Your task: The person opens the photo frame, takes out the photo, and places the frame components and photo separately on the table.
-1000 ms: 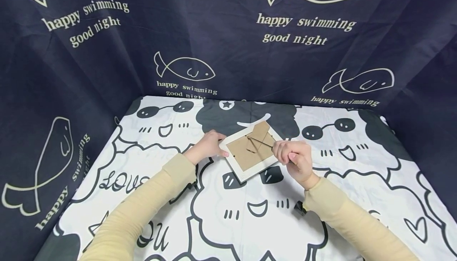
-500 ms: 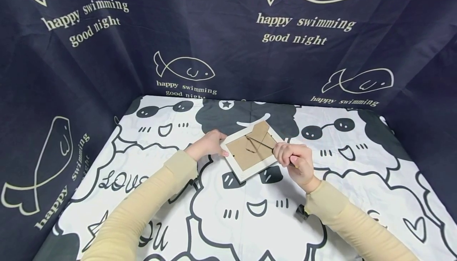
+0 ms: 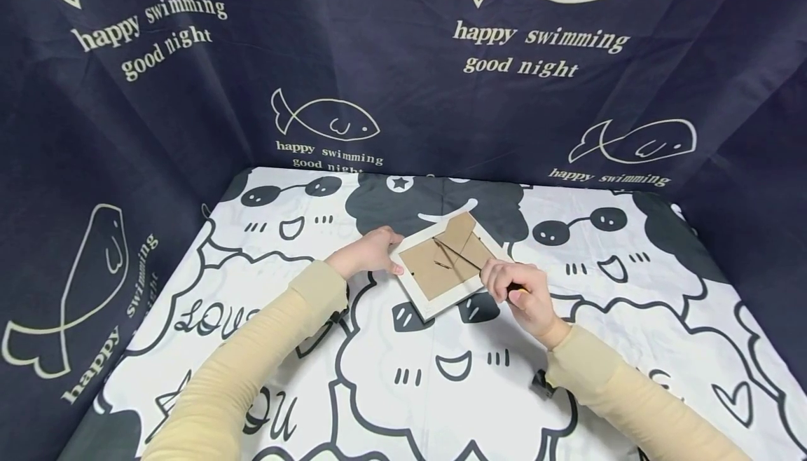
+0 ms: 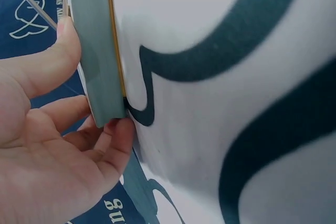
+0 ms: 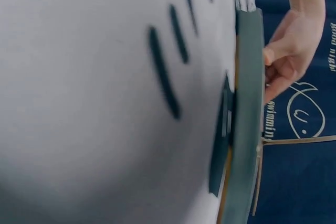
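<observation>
The left hand (image 3: 372,251), plainly touching, pinched the picture frame (image 3: 454,275) at its left corner; the right hand (image 3: 520,293) gripped a thin-shafted tool (image 3: 463,256) slanting leftward over it. Between them, the frame lay back-up, longer sides running near-left to far-right, on the cartoon-printed cloth (image 3: 454,408).

The person I'm watching wears a long pale-yellow fabric sleeve (image 3: 246,363) on the left arm, softly creased, and a matching pale-yellow right sleeve (image 3: 658,405). Each ends in a broad, smooth beige cuff (image 3: 320,287). A small black piece (image 3: 543,384) shows beneath the right cuff (image 3: 583,364), its exact shape unclear. Both hands (image 3: 520,293) are bare.
</observation>
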`<act>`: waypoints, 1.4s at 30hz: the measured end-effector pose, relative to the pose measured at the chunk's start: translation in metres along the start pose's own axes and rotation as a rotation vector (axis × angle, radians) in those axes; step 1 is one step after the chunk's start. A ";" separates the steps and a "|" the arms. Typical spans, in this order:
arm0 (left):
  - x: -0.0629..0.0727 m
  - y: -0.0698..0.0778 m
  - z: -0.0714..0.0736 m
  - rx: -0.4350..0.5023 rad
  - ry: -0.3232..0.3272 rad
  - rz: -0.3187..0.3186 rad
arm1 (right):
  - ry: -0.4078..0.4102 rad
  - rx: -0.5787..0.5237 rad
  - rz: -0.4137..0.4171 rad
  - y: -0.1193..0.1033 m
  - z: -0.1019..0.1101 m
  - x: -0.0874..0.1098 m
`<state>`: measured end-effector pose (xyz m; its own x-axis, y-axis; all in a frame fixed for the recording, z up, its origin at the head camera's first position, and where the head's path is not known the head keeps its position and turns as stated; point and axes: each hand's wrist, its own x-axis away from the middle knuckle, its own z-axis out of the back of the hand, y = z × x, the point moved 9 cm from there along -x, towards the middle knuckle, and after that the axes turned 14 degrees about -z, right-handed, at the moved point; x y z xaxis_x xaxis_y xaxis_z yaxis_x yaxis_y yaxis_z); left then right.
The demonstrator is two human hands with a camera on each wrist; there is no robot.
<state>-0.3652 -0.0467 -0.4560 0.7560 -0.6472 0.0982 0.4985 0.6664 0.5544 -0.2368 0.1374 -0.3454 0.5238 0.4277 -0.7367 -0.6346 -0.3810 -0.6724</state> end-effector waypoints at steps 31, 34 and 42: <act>0.000 0.008 0.005 -0.068 -0.051 0.048 | 0.123 0.006 -0.045 0.013 0.002 -0.060; -0.001 0.006 0.004 -0.068 -0.048 0.051 | 0.139 -0.048 -0.089 0.020 0.007 -0.078; -0.003 0.004 0.003 -0.077 -0.052 0.049 | 0.253 -0.216 -0.239 0.046 0.033 -0.114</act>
<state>-0.3667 -0.0435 -0.4520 0.7587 -0.6296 0.1673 0.4937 0.7233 0.4828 -0.3446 0.0981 -0.2899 0.7825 0.3204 -0.5339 -0.3581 -0.4698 -0.8068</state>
